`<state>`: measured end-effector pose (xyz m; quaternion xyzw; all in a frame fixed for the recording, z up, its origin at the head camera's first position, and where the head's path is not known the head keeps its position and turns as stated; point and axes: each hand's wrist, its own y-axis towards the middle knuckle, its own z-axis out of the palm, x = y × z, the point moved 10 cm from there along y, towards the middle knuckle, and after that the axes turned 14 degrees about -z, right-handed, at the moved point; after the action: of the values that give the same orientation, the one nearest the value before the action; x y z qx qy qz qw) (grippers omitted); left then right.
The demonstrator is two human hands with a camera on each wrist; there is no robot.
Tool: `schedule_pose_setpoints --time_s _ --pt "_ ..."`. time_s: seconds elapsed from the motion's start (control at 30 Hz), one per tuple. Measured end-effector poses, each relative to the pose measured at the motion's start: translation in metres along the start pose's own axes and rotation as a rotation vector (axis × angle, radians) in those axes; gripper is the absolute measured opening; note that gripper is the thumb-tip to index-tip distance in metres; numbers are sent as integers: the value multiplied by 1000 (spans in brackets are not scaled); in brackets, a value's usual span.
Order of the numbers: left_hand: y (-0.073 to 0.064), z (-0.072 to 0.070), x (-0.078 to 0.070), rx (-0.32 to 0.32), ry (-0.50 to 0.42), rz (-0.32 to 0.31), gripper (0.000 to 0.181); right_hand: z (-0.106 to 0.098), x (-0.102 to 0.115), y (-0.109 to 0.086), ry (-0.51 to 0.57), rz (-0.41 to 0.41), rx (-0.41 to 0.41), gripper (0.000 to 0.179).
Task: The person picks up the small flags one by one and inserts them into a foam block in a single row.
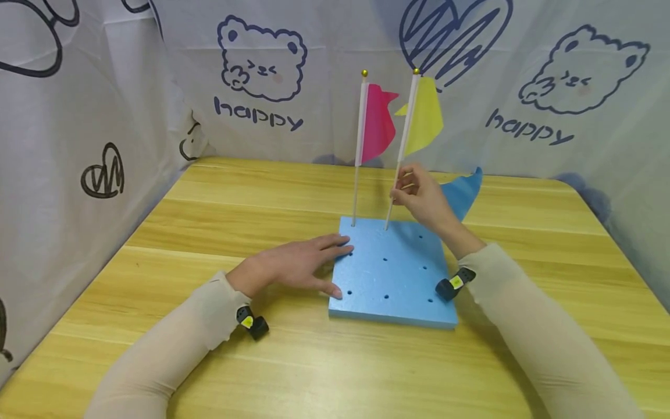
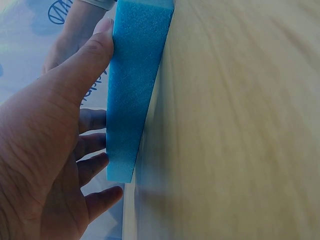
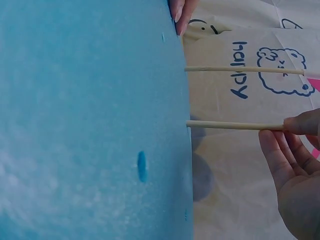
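Observation:
A light blue foam board [image 1: 403, 276] with rows of small holes lies flat on the table. My right hand [image 1: 426, 201] pinches the wooden stick of a yellow flag [image 1: 425, 116] between thumb and fingers. The lower end of that stick [image 3: 230, 125] meets a hole along the board's far edge. To its left, a pink flag [image 1: 377, 125] stands upright in the far left hole. My left hand [image 1: 295, 263] rests at the board's left side, fingers spread, thumb and fingertips touching the top edge. Seen from the left wrist, the thumb lies on the board's rim [image 2: 135, 65].
Behind my right hand a blue flag [image 1: 463, 192] shows, partly hidden by the hand and wrist. The wooden table [image 1: 272, 361] extends around the board. White cloth [image 1: 324, 52] printed with bears and hearts hangs behind and at the sides.

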<state>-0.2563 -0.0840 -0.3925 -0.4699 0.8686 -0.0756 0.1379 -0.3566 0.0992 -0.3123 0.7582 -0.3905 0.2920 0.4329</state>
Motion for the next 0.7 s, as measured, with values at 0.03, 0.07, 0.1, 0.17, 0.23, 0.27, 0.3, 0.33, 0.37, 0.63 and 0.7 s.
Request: schedule_pose_setpoints --time_s 0.03,0.07,0.1,0.17,0.23,0.27,0.3,0.33,0.37,0.63,0.7 --pt "0 0 0 0 2 0 106 1 0 0 -5 -2 10 27" --pt "0 0 0 -1 3 1 106 1 0 0 -7 -3 20 27" --pt "0 0 0 -1 4 1 106 2 1 1 -9 -6 28 27" --pt "1 0 1 -3 3 2 107 4 2 2 -17 -13 47 26" --pt "1 0 1 -4 -1 4 107 6 3 2 -24 -22 60 25" --pt "1 0 1 -5 -4 5 106 6 3 2 -28 -26 60 25" --pt "1 0 1 -4 -6 5 106 6 3 3 -34 -32 63 25" --pt "1 -1 1 -4 -7 4 106 5 3 2 -42 -33 63 25" --pt "1 -1 1 -4 -7 4 106 5 2 2 -49 -35 62 26" --pt "1 -2 0 -2 -9 9 106 2 2 2 -122 -45 46 25" --pt "1 -2 0 -3 -8 9 106 4 5 2 -155 -66 55 23"
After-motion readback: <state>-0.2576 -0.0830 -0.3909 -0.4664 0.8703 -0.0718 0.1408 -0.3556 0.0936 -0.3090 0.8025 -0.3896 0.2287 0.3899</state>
